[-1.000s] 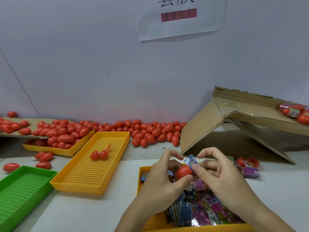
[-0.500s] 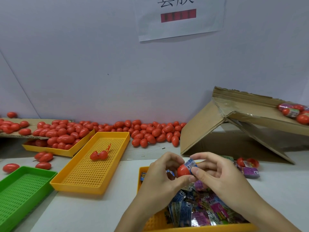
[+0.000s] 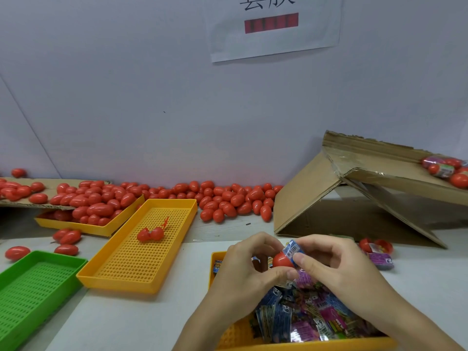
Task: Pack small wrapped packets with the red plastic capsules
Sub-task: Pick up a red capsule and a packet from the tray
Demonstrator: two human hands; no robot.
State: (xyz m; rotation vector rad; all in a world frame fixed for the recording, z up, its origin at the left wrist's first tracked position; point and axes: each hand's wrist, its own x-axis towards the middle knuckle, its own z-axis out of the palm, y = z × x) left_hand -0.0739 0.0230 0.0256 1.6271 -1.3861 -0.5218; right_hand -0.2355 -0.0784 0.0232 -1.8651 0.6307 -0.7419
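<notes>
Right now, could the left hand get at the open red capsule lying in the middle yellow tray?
Probably yes, but not at once. The path from the left hand across the white table to the open capsule in the yellow tray looks free, but that hand is busy holding a red capsule.

Just one camera here, head-mounted, so there's no second view to overlap with. It looks forward and down over the pale grey tabletop (image 3: 141,317) toward the plain white wall (image 3: 152,97). The left hand (image 3: 243,277) and right hand (image 3: 339,272) sit close, low and right of centre. Wide-angle lens.
</notes>
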